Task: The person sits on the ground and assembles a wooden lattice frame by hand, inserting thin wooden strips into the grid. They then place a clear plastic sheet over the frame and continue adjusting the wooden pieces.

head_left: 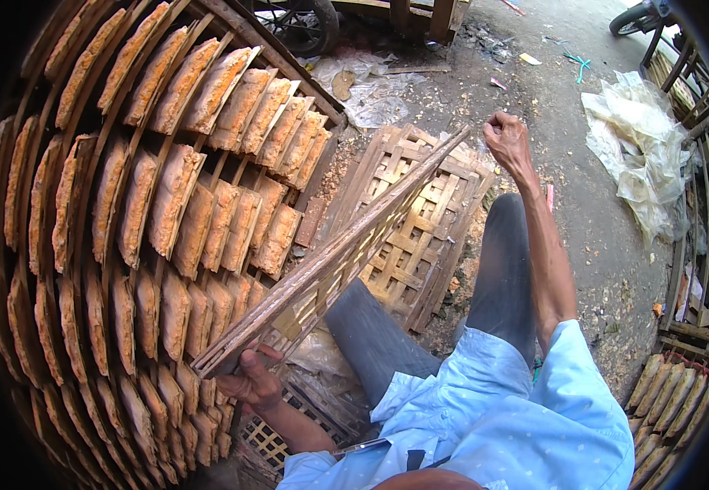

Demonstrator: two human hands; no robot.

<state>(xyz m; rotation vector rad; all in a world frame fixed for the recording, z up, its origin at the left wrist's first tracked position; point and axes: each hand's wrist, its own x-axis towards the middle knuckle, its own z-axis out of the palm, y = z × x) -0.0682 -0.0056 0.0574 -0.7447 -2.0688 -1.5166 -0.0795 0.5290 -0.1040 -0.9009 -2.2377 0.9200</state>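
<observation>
A long woven bamboo tray (346, 233) with wooden edge strips is tilted up on its side, slanting from lower left to upper right across my lap. My left hand (252, 380) grips its near lower end, the thumb on the edge and the fingers underneath. Just past the tray's far end, and apart from it, my right hand (507, 140) is raised with its fingers curled closed; whatever may be inside is hidden. Beneath the raised tray, another woven bamboo tray (408, 237) lies flat on the ground between and beyond my knees.
On the left stands a tall wooden rack (281, 61) packed with rows of orange-crusted slabs (175, 200). Crumpled plastic sheeting (636, 155) hangs at the right, by slatted frames. More slabs (669, 400) stand at lower right. A wheel (297, 24) is at the top.
</observation>
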